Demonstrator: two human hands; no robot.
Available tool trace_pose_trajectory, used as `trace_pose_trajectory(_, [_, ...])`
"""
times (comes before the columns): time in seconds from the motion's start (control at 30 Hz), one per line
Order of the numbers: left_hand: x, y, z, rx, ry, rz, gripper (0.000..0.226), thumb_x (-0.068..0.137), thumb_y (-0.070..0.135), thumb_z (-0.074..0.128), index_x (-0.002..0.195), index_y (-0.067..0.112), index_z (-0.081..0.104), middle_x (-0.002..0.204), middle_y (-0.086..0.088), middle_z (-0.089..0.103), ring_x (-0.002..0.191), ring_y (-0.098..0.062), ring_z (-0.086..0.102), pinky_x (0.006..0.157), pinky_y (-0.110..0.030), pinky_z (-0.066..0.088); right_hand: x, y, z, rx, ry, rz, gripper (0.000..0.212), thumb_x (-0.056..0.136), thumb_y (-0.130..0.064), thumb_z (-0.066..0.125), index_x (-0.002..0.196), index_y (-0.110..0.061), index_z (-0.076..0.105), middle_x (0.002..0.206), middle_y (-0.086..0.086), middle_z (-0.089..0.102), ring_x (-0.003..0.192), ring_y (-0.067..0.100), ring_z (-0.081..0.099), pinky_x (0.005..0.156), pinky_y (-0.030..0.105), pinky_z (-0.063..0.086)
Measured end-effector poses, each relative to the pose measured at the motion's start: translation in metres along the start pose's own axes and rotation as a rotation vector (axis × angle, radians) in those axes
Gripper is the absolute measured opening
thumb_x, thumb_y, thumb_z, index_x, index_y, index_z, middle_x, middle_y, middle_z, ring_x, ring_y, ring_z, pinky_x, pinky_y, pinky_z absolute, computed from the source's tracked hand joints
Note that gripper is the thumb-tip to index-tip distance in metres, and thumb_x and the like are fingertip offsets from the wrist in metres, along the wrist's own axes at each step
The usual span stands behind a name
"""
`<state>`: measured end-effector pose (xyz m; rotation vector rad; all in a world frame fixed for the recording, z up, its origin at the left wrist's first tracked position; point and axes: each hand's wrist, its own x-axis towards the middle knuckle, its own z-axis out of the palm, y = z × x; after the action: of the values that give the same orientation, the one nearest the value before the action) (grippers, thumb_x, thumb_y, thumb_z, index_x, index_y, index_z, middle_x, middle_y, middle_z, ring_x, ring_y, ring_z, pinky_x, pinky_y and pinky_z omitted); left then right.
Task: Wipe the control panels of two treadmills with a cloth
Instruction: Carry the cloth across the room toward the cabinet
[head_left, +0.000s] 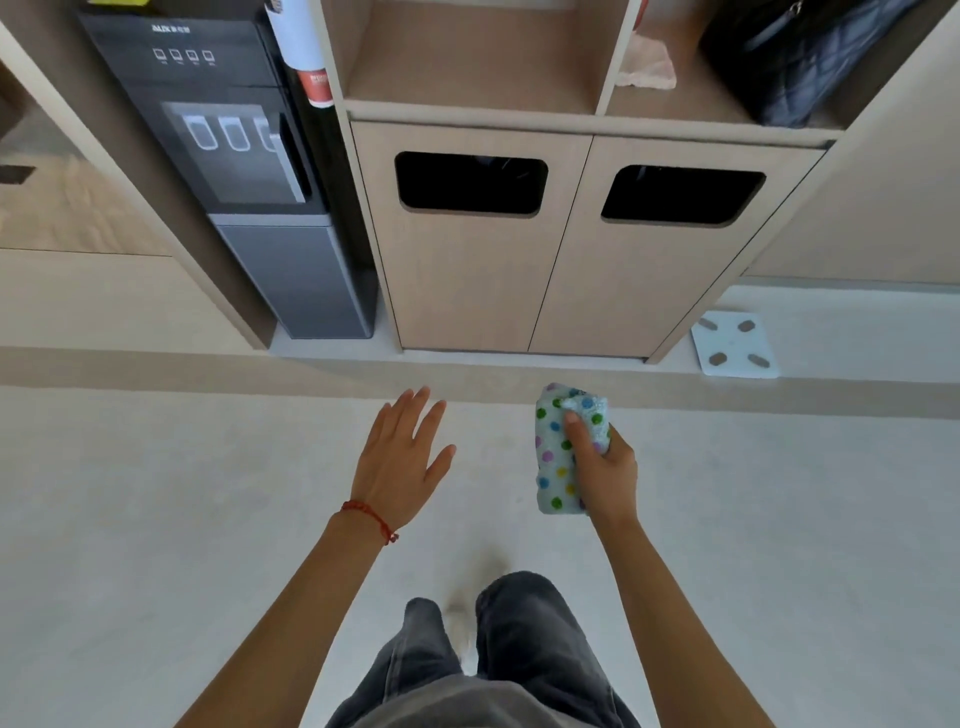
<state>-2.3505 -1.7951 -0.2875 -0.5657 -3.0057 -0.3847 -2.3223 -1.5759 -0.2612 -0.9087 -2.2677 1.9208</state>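
Two hands, one cloth, two bin openings

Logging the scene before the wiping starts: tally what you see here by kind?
Cloths: 2, the dotted cloth in the right hand and a pink cloth on the shelf
Water dispenser: 1
Bin openings: 2
Scale: 1
Bag: 1
Total: 7

Pale grey floor, smooth, evenly lit, with a darker band running across just past the fingertips. Beyond it, a light wood cabinet: two doors, each with a dark rounded slot. Open shelves above hold a black quilted bag and a pinkish rag. Black water dispenser stands far left of the fingers. White scale lies on the floor, far right.
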Motion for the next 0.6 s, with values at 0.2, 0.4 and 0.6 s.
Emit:
trace_pose_trajectory(0.2, [0.126, -0.023, 0.013, 0.011, 0.019, 0.007, 0.069, 0.099, 0.049, 0.013, 0.125, 0.001, 0.056, 0.13, -0.022, 0.053, 0.119, -0.038, 0.051, 0.099, -0.052, 0.028, 0.117, -0.048, 0.03, 0.014, -0.001, -0.041, 0.016, 0.088, -0.04, 0.056, 0.086, -0.025, 0.059, 0.085, -0.001, 0.067, 0.076, 0.013, 0.066, 0.061, 0.024, 0.054])
trace_pose_trajectory(0.4, [0.253, -0.036, 0.006, -0.01, 0.059, -0.006, 0.067, 0.099, 0.048, 0.014, 0.126, 0.001, 0.055, 0.132, -0.022, 0.051, 0.12, -0.039, 0.049, 0.098, -0.054, 0.035, 0.232, -0.113, 0.053, 0.019, -0.046, -0.095, 0.014, 0.089, -0.039, 0.056, 0.081, -0.028, 0.059, 0.084, 0.0, 0.069, 0.078, 0.017, 0.068, 0.068, 0.033, 0.058])
trace_pose_trajectory(0.6, [0.356, -0.056, -0.008, -0.013, 0.095, -0.028, 0.067, 0.099, 0.047, 0.014, 0.127, 0.0, 0.053, 0.132, -0.023, 0.05, 0.122, -0.039, 0.046, 0.1, -0.053, 0.034, 0.323, -0.175, 0.076, 0.032, -0.053, -0.142, 0.016, 0.09, -0.036, 0.056, 0.084, -0.022, 0.061, 0.079, -0.003, 0.068, 0.07, 0.01, 0.067, 0.053, 0.016, 0.052])
